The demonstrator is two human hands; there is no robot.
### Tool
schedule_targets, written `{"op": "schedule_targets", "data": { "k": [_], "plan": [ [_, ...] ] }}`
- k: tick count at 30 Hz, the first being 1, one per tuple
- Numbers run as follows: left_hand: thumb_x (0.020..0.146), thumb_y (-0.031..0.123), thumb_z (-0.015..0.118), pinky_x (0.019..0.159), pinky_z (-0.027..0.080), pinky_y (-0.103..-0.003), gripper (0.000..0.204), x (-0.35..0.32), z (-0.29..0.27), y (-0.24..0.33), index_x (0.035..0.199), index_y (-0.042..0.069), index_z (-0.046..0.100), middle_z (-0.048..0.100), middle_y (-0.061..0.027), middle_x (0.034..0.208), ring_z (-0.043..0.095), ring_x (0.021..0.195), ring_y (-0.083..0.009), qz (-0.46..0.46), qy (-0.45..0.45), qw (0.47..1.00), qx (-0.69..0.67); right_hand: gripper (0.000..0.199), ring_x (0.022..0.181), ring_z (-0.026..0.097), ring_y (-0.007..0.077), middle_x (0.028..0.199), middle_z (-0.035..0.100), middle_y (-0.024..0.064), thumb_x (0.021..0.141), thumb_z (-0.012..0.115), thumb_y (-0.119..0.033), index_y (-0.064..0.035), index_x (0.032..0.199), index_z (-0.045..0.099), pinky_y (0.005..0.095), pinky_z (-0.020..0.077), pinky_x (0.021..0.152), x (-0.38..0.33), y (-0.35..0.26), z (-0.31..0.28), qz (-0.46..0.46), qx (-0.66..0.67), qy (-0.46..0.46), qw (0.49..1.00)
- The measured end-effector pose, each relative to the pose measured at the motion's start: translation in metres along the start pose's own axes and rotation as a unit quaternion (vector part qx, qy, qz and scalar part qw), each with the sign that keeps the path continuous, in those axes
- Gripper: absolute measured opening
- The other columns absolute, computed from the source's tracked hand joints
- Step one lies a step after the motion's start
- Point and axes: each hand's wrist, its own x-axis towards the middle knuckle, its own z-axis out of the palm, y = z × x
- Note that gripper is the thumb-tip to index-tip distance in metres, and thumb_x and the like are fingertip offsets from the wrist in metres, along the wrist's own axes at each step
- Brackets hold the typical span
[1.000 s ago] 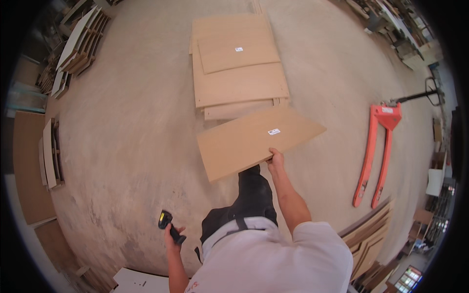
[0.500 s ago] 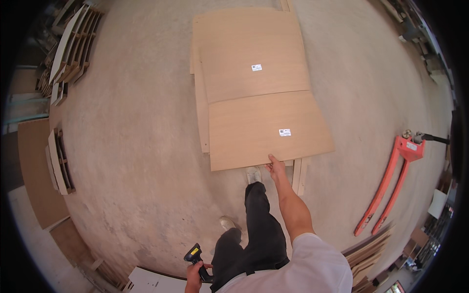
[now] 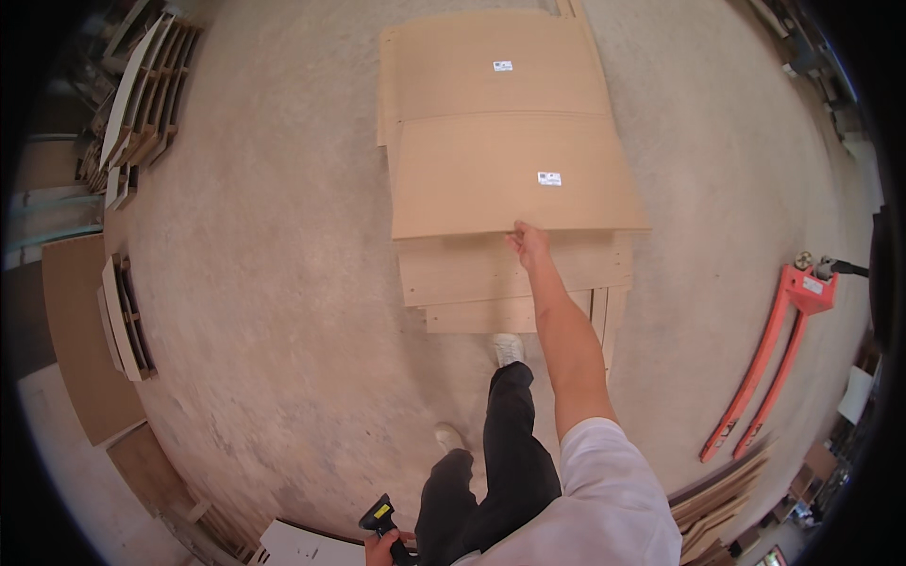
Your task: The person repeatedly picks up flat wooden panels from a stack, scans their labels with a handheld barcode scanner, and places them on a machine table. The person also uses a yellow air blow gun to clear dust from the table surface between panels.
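In my left hand [image 3: 379, 548], low at the picture's bottom, is a black handheld barcode scanner [image 3: 382, 516] with a yellow label; fingers wrap its grip. My right arm reaches forward, and my right hand [image 3: 529, 244] pinches the near edge of a brown board [image 3: 462, 193], thumb on top. That board's near edge is lifted above the stack and bears a small white label [image 3: 549, 178]. Behind it another brown board [image 3: 444, 80] lies flat with its own white label [image 3: 503, 66]. Under the held edge, lower boards [image 3: 510, 272] of the stack show.
A red pallet jack [image 3: 755, 377] stands on the concrete floor [image 3: 274, 236] at the right. Stacked panels [image 3: 151, 90] and a leaning brown board [image 3: 90, 340] line the left side. More boards [image 3: 722, 505] lie at the lower right, and a white panel [image 3: 302, 545] is near my left hand.
My right hand has moved forward, carrying the near edge of the brown board away from me. Lower boards of the stack now show beneath it. The scanner stays in my left hand.
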Motion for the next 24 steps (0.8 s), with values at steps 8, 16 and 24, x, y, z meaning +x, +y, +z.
{"op": "schedule_targets", "data": {
  "k": [8,16,24],
  "plan": [
    [0.092,0.025,0.065,0.075,0.051,-0.029,0.032,0.058,-0.056,-0.086,0.092,-0.004,0.078,0.075,-0.012,0.09,0.067,0.079,-0.0157,0.066,-0.121,0.99,0.029,0.042,0.102,0.065,0.0253,0.112,0.069,0.0087,0.094,0.066,-0.032,-0.0078,0.129,0.064,0.0413,0.0524,0.09,-0.111,0.051,-0.004,-0.209,-0.341,-0.101,0.911],
    [0.089,0.023,0.072,0.077,0.055,-0.032,0.03,0.068,-0.126,-0.105,0.093,-0.007,0.074,0.075,-0.0108,0.085,0.07,0.081,-0.017,0.258,-0.24,0.92,0.172,0.029,0.099,0.067,0.0396,0.101,0.071,0.0207,0.086,0.067,-0.03,-0.0024,0.096,0.068,0.0443,0.0542,0.084,-0.431,0.321,-0.236,-0.156,-0.611,-0.046,0.775],
    [0.082,0.022,0.079,0.071,0.051,-0.031,0.029,0.032,-0.148,-0.129,0.095,-0.003,0.073,0.072,-0.005,0.083,0.065,0.076,-0.0132,0.4,-0.368,0.721,0.43,0.027,0.095,0.071,0.0326,0.097,0.074,0.0168,0.08,0.072,-0.025,-0.0049,0.097,0.075,0.042,0.0556,0.086,-0.743,0.469,-0.455,-0.03,-0.45,0.259,0.854]
  ]
}}
